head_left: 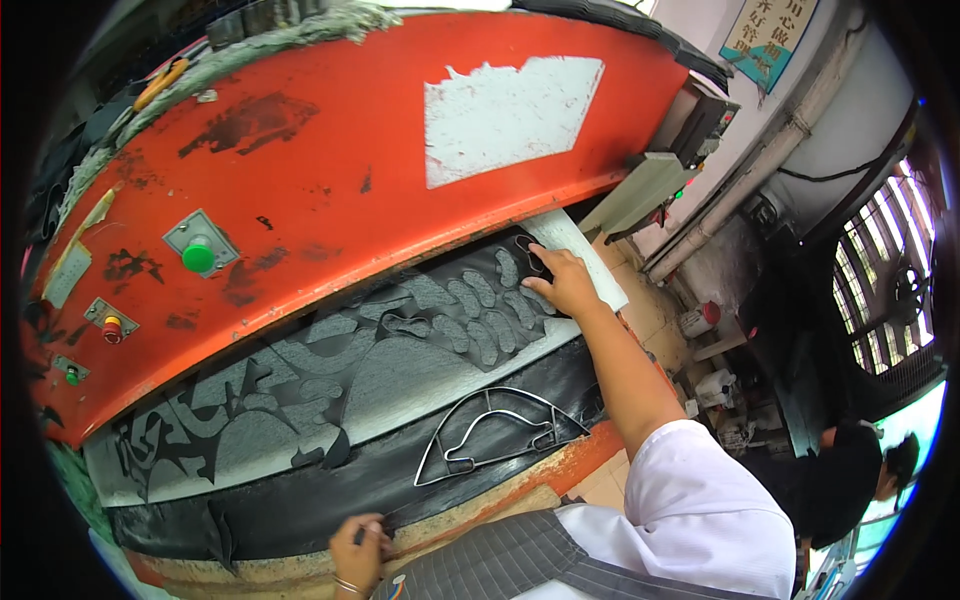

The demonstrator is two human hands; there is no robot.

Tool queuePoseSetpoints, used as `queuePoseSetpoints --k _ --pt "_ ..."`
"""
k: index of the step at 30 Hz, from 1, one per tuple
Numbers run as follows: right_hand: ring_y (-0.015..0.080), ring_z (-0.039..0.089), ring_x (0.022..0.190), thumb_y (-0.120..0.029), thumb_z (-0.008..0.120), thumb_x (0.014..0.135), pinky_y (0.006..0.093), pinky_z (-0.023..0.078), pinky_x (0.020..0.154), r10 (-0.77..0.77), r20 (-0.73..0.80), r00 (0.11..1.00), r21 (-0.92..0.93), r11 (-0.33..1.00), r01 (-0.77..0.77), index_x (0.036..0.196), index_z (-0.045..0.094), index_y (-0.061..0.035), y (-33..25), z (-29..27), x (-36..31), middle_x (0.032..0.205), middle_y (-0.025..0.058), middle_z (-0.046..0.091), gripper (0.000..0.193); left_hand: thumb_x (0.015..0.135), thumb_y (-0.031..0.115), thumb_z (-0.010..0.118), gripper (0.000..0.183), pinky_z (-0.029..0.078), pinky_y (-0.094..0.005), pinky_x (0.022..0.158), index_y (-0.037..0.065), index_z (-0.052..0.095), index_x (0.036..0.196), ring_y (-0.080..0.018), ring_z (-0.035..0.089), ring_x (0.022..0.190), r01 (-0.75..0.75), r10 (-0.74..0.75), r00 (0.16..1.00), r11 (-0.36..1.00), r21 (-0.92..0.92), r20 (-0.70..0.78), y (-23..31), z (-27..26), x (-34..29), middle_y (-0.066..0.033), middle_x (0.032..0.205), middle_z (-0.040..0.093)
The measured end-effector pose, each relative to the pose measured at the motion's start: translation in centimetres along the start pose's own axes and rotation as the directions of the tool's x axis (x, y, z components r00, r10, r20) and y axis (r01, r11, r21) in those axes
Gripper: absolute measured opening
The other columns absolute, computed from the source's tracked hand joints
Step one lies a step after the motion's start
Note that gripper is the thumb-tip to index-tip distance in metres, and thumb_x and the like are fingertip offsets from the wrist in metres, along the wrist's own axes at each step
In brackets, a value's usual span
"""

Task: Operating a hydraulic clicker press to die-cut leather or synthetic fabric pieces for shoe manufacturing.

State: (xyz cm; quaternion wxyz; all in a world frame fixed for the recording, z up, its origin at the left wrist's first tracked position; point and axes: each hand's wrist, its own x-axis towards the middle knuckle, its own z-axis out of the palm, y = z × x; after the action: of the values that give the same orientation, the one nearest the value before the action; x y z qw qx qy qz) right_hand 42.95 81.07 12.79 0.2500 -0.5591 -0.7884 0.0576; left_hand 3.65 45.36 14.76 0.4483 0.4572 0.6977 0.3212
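My right hand [567,284] reaches to the far right end of a cut-up black sheet [360,335]. Its thumb and fingers are bent around a small oval metal cutting die [525,243], partly hidden by the fingers. Rows of oval cut-outs and larger curved shapes mark the sheet, which lies on a pale flat board [590,262]. My left hand [360,552] is closed low down by the near edge, with a small dark bit at its fingers that I cannot make out. Between my hands, a large half-round metal cutting die [490,435] rests on the black ledge.
A red machine beam [340,150] spans above the board, with a green button [198,255] and a red knob [112,327] on its face. Black scraps [325,450] stick up along the board's near edge. At right, a person in dark clothes [835,480] bends down.
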Motion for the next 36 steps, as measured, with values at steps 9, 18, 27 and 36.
queuePoseSetpoints --k 9,18,27,36 --pt "0.0342 0.054 0.116 -0.04 0.074 0.077 0.0425 0.043 0.098 -0.25 -0.041 0.967 0.229 0.94 0.253 0.13 0.05 -0.004 -21.0 -3.2 0.6 0.122 0.0183 0.059 0.068 0.098 0.032 0.051 0.052 0.044 -0.0272 0.074 -0.001 0.044 0.138 -0.0137 0.054 0.086 -0.341 0.127 0.547 0.937 -0.081 -0.827 -4.0 -25.6 14.3 -0.0076 0.108 0.059" --pt "0.0374 0.064 0.081 -0.033 0.064 0.085 0.0496 0.049 0.07 -0.436 -0.073 0.897 0.415 0.804 0.425 0.105 0.045 -0.0057 -40.0 -1.5 7.7 0.093 0.0139 0.065 0.039 0.097 0.032 0.048 0.047 0.044 -0.0327 0.09 0.011 0.046 0.14 -0.0213 0.06 0.106 -0.221 0.125 0.311 0.974 0.056 -0.942 -5.3 -44.9 12.1 -0.0135 0.124 0.061" --pt "0.0383 0.061 0.089 -0.047 0.061 0.085 0.0469 0.049 0.076 -0.623 0.619 0.478 0.473 0.782 0.406 0.1 0.057 -0.0035 -28.8 -2.0 -11.9 0.094 0.0195 0.062 0.046 0.088 0.034 0.064 0.031 0.047 -0.0313 0.08 0.004 0.066 0.094 -0.0151 0.06 0.08 -0.239 0.122 0.853 0.955 -0.173 -0.507 -0.8 -9.9 -0.5 -0.007 0.086 0.065" --pt "0.032 0.06 0.092 -0.035 0.077 0.069 0.0411 0.05 0.077 -0.544 0.585 0.601 0.194 0.814 0.547 0.099 0.061 -0.0008 -25.6 -3.4 -25.9 0.091 0.0149 0.061 0.048 0.093 0.014 0.055 0.025 0.049 -0.0282 0.081 0.004 0.06 0.116 -0.0122 0.061 0.087 -0.287 0.286 0.958 0.951 -0.119 -0.026 -3.9 0.1 -2.6 -0.0055 0.097 0.066"
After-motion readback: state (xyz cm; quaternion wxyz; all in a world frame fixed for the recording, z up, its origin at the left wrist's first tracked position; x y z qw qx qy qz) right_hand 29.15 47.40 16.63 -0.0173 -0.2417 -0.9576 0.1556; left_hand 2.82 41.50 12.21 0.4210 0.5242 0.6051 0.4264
